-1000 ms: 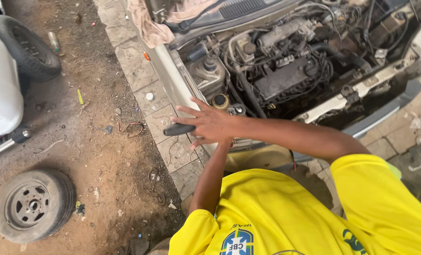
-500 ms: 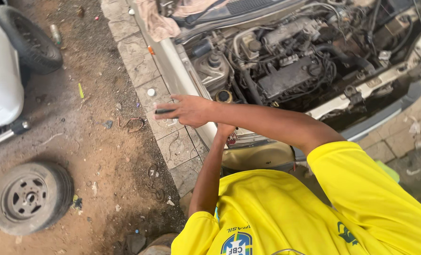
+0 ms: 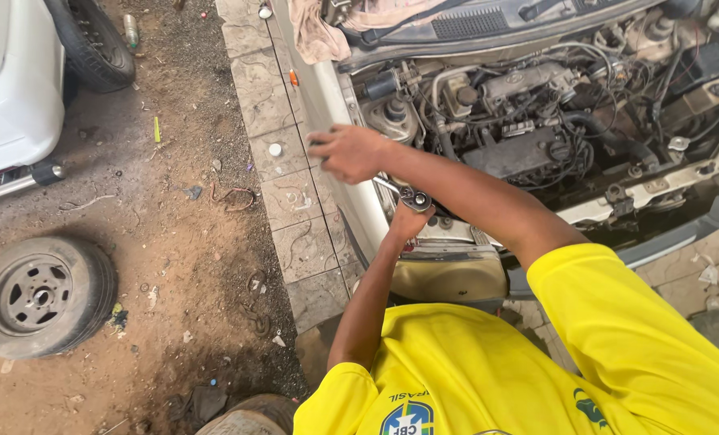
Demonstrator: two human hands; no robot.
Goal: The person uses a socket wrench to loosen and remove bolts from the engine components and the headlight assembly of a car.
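The right hand (image 3: pixel 351 151) closes its grip around a dark handle at the near-left corner of the open engine bay (image 3: pixel 536 121). Below it, the left hand (image 3: pixel 408 221) grips a ratchet wrench (image 3: pixel 404 193). Work looks mid-way: parts appear still fitted.

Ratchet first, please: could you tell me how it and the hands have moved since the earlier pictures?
The right hand, gripping the handle of the ratchet, has swung it up the picture, away from the person and along the fender of the car. The left hand stays at the ratchet's head. Nothing was let go. The loose wheel lies as before; the camera shifted slightly.
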